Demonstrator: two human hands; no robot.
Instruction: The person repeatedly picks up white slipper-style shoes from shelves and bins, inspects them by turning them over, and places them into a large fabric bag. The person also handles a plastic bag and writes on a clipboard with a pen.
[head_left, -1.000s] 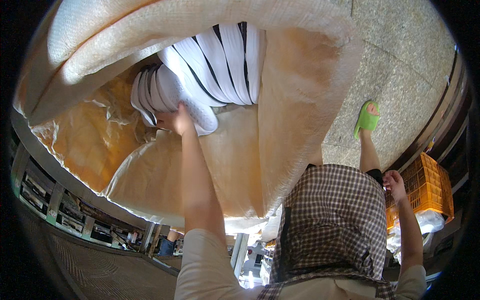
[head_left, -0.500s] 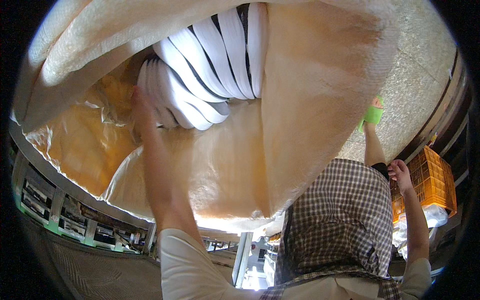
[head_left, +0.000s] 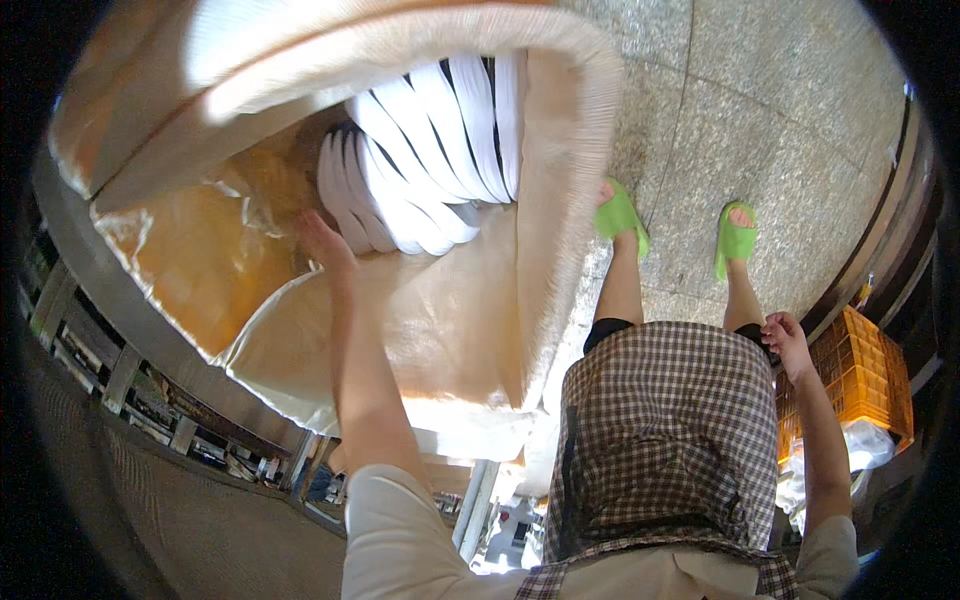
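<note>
White shoe soles (head_left: 402, 192) already sit rowed in the unclosed woven sack (head_left: 556, 200); inside it my left hand (head_left: 330, 244) looks unclenched; outside, I can't tell whether my right hand (head_left: 789, 346) grips anything.

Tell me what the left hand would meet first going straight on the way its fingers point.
Probably the sack's orange-brown inner side, up and to the left of the left hand; depth is unclear. The white curved pieces lie right of that line.
</note>
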